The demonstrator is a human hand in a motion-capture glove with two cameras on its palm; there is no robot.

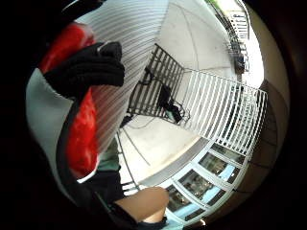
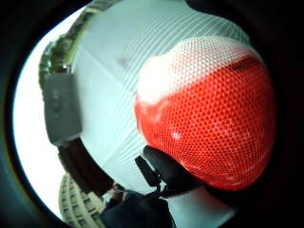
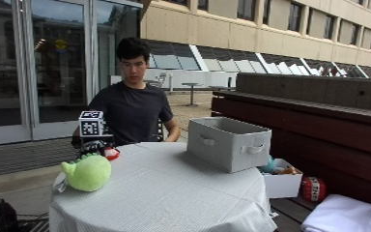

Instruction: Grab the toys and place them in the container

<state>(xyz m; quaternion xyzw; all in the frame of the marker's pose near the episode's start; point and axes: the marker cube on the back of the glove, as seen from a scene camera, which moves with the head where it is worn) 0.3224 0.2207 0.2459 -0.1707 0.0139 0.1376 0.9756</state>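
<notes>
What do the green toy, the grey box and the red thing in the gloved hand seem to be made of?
The green toy looks like plush: soft, matte and rounded. The grey box seems to be fabric over stiff panels, with flat matte walls and cut-out handles. The red and white toy held by the gloved right hand shows a fine honeycomb mesh surface, probably knitted fabric, though it could be textured rubber.

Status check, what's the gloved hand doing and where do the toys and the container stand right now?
Right hand grips red-and-white toy at table edge. Green plush lies on table. Grey container stands across the table, path clear.
</notes>
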